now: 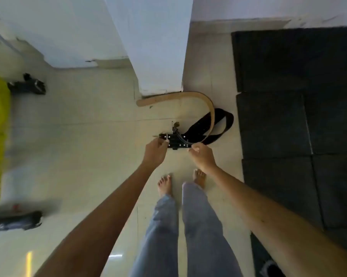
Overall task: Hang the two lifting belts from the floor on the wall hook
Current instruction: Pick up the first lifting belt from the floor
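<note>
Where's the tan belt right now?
The tan belt lies on the tiled floor, curving round the white pillar's base, its far end overlapping the black belt.

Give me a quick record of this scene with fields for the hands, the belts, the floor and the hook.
left hand: gripping buckle end of black belt
right hand: gripping same belt by the rivets
tan belt: curved on tile floor, crossing over black belt
dark mat: right of belts
wall hook: not visible
</note>
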A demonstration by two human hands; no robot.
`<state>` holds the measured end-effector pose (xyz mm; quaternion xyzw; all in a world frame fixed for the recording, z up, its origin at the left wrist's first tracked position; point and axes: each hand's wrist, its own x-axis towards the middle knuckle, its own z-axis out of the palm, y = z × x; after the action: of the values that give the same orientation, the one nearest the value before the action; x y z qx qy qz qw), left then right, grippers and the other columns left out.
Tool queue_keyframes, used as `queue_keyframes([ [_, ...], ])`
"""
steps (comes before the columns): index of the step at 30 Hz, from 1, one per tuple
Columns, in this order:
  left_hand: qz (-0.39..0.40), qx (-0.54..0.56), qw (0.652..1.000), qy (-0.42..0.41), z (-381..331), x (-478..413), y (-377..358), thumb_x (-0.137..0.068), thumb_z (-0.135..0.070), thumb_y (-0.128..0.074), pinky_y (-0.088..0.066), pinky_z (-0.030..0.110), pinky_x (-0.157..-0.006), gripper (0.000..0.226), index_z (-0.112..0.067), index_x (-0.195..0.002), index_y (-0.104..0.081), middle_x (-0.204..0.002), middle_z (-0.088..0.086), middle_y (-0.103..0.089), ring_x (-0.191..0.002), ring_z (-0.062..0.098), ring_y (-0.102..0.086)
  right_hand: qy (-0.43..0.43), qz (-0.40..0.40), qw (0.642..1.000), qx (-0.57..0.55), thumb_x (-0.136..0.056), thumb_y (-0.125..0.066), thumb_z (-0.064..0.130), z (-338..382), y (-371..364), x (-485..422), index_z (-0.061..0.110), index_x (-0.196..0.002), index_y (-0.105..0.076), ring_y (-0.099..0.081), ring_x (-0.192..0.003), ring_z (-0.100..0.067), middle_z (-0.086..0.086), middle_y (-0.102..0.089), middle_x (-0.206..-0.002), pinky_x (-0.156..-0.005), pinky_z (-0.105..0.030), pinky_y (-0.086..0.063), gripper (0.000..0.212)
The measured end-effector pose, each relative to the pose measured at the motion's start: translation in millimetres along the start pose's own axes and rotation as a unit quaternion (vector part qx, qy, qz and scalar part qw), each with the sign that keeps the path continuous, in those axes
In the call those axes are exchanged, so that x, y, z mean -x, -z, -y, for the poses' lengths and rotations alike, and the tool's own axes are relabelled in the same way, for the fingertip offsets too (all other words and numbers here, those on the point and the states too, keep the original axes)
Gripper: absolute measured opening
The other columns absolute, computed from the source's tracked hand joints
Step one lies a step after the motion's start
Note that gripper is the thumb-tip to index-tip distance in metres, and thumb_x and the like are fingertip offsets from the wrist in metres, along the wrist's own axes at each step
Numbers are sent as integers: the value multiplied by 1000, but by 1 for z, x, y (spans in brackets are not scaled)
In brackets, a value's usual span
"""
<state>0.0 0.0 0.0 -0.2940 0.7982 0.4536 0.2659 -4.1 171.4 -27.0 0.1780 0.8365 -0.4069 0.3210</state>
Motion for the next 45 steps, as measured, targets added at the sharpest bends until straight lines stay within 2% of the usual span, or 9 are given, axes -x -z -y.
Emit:
queue_keyframes([
  [2,26,33,998,41,18,-39,-22,-94,-30,-53,-48,36,-78,29,-5,-103,-67,-91,12,-69,-87,28,-62,-32,15,999,23,-91,-58,19,-20,-14,-38,1,-121,-59,-61,-111,-30,-18,-64,-124,-86,-29,-45,35],
  [5,40,73,990,113,61,-102,-62,-94,-29,-56,-46,32,-71,25,-7,-98,-66,-85,10,-67,-79,24,-60,-59,59,995,64,-89,-62,18,-65,-46,-108,2,-117,-60,-62,-110,-33,-20,-65,-121,-88,-31,-47,32],
  [10,30,119,973,196,139,-202,-132,-93,-26,-58,-43,24,-54,27,-2,-101,-66,-77,8,-65,-62,17,-56,5,92,982,165,-89,-63,20,-124,-107,-238,5,-126,-55,-52,-123,-30,-15,-55,-132,-100,-38,-43,41],
  [18,40,97,965,242,224,-314,-219,-92,-28,-58,-40,24,-51,21,-9,-92,-65,-70,6,-64,-58,16,-54,61,69,951,296,-91,-62,17,-189,-164,-382,6,-130,-48,-54,-121,-36,-18,-58,-128,-95,-45,-48,43],
  [26,1,199,941,273,164,-288,-194,-93,-48,-49,-38,27,-50,42,-9,-94,-66,-75,8,-65,-56,18,-53,81,73,972,209,-90,-57,22,-126,-138,-319,8,-96,-63,-65,-96,-34,-16,-70,-100,-70,-33,-43,16],
  [32,-65,500,845,181,41,-206,-98,-90,-58,-50,-56,39,-85,53,-10,-99,-69,-99,12,-72,-92,27,-69,155,94,983,-8,-87,-65,19,4,-59,-179,4,-81,-66,-62,-72,-28,-7,-64,-70,-66,-37,-49,16],
  [36,-81,501,858,77,-61,-110,-5,-92,-40,-59,-58,34,-71,40,-4,-106,-68,-89,9,-72,-82,24,-70,140,58,984,-95,-89,-64,29,110,9,-82,1,-78,-66,-66,-72,-27,-15,-71,-74,-67,-38,-51,30],
  [41,-86,413,899,-119,-160,18,95,-91,-39,-60,-56,45,-89,24,-17,-94,-71,-92,8,-74,-89,25,-71,138,77,971,-179,-86,-60,41,211,78,38,1,-85,-68,-71,-87,-36,-19,-74,-91,-86,-56,-55,41],
  [45,-101,361,898,-230,-209,105,152,-92,-38,-60,-55,48,-88,28,-12,-97,-70,-93,11,-73,-89,24,-71,196,72,948,-242,-91,-59,36,269,112,123,4,-92,-67,-70,-95,-32,-18,-73,-100,-90,-51,-54,33],
])
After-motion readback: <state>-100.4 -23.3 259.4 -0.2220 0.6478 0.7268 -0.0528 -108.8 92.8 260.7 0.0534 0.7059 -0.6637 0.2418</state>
